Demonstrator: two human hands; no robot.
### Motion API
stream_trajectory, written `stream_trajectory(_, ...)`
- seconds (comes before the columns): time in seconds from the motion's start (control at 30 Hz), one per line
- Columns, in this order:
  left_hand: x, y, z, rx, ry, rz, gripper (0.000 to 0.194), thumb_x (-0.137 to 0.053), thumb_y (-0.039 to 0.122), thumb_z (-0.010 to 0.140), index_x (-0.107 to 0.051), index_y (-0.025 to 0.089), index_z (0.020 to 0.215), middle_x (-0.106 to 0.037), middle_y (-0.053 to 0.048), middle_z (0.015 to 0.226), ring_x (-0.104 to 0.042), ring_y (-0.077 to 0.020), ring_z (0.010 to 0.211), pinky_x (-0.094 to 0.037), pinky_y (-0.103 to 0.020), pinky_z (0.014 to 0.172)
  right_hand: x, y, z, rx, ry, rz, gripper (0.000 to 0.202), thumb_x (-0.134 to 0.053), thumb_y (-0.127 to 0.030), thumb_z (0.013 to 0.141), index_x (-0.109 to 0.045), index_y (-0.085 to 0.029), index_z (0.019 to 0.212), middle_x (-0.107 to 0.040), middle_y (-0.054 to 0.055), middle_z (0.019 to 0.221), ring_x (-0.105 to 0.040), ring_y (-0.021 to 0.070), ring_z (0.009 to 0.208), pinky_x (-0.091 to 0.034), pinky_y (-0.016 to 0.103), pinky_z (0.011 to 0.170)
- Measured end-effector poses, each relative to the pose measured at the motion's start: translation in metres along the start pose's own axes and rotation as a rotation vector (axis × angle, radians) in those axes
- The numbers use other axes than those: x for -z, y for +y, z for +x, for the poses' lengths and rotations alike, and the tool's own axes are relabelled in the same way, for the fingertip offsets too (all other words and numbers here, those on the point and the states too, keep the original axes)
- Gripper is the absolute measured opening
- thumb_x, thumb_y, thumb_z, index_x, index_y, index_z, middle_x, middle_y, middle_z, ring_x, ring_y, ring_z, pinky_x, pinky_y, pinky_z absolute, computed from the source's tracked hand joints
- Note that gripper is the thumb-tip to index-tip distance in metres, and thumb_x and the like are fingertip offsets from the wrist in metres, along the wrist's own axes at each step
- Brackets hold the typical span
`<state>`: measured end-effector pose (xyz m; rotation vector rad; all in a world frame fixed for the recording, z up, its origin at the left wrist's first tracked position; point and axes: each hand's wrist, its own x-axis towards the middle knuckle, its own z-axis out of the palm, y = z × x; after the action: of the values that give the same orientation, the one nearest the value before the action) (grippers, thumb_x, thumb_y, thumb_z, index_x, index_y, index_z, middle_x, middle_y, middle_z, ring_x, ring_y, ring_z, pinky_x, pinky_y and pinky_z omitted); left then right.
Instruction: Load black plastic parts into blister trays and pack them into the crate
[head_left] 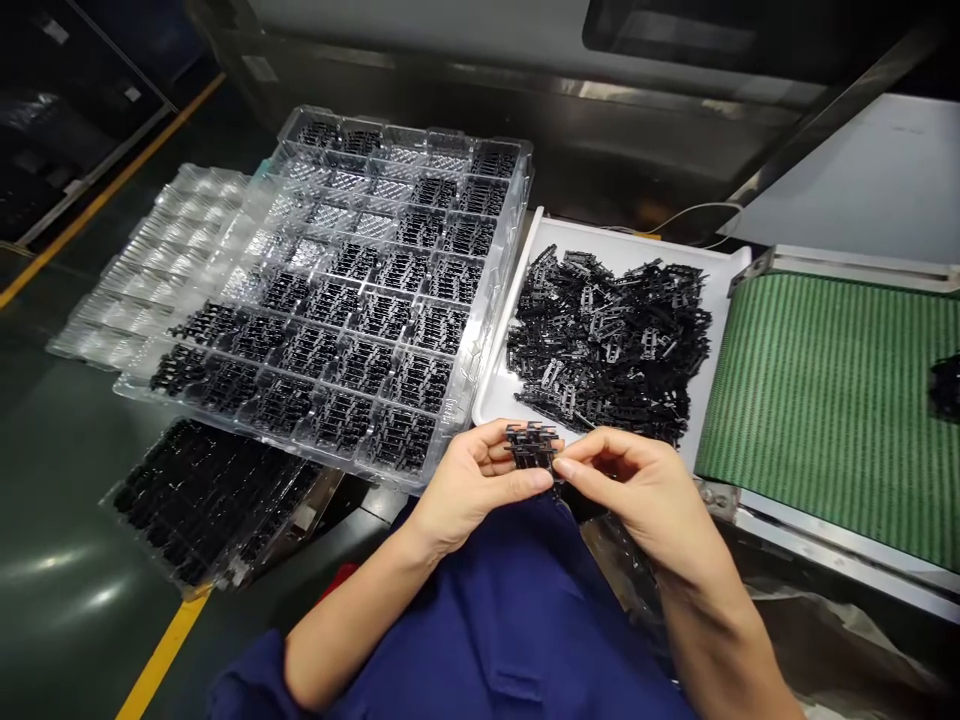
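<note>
My left hand (480, 485) is closed round a small bunch of black plastic parts (531, 447), its thumb along their near side. At their right edge, my right hand (626, 475) pinches the same bunch between thumb and fingers. Just beyond my hands is a white tray (501, 385) with a heap of loose black parts (607, 335). To the left, a clear compartment tray (469, 375) holds rows of black parts in many compartments, while several compartments towards its upper left show no black parts.
A green conveyor belt (832, 400) lies at the right, with a dark object (945, 387) at its far edge. Clear moulded trays (172, 260) stick out at the left. Below them is a stack of filled trays (217, 500). A metal machine wall (450, 90) stands behind.
</note>
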<state>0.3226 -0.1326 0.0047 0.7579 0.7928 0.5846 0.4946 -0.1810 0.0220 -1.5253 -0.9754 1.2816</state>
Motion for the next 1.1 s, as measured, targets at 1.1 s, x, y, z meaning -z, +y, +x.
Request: stream_trajectory(1.1,-0.043,0.001,0.025,0.224,-0.102,-0.231,0.04,-0.089,0.028,0.059,-0.073,0.018,0.094,-0.075,-0.005,0.094,-0.071,-0.0174,0.086,-0.051,-0.026,0.087,0.057,0.003,-0.045,0.213,0.207,-0.054,0.03,-0.062,-0.031,0.091,-0.063,-0.03,0.121,-0.075,0.001,0.081,-0.07,0.016,0.063,-0.057,0.027,0.058)
